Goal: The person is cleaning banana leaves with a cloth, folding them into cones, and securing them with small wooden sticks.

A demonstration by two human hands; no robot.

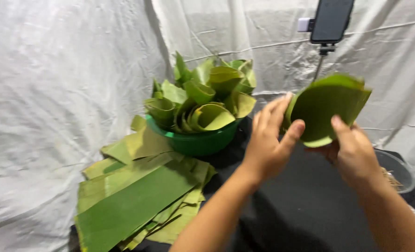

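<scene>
White crumpled sheeting (63, 93) forms the backdrop on all sides; a black cloth covers the desk (305, 205). A phone on a stand (331, 18) is mounted at upper right, above the working area.

Current position: both hands are raised above the desk and hold one curled leaf piece (326, 109), bent into a cone or cup shape, to the right of the green bowl (200, 142).

- Left hand (268, 144): fingers (275, 114) extended along the left edge of the curled leaf piece, thumb pressed against its lower front. Gripping, not fully closed.
- Right hand (354, 154): thumb on the lower right face of the leaf, remaining fingers behind it and hidden. Gripping the leaf from beneath.

Handling characteristics (judged from appearance): the leaf is thin, light and flexible. It holds a curve only while pinched, and is likely to split along its grain if creased sharply. The glossy face may be slippery. Take hold at the overlapping lower edge, where the layers meet, with light pressure from thumb and fingers; avoid squeezing the open rim.

Surrounding items: the green bowl is filled with rolled leaf cones (203, 95). A stack of flat leaf strips (137, 200) lies on the desk at left, touching the bowl's base. A grey container (394, 163) sits at right, partly hidden behind the right hand, with straw-like material at its near side.
</scene>
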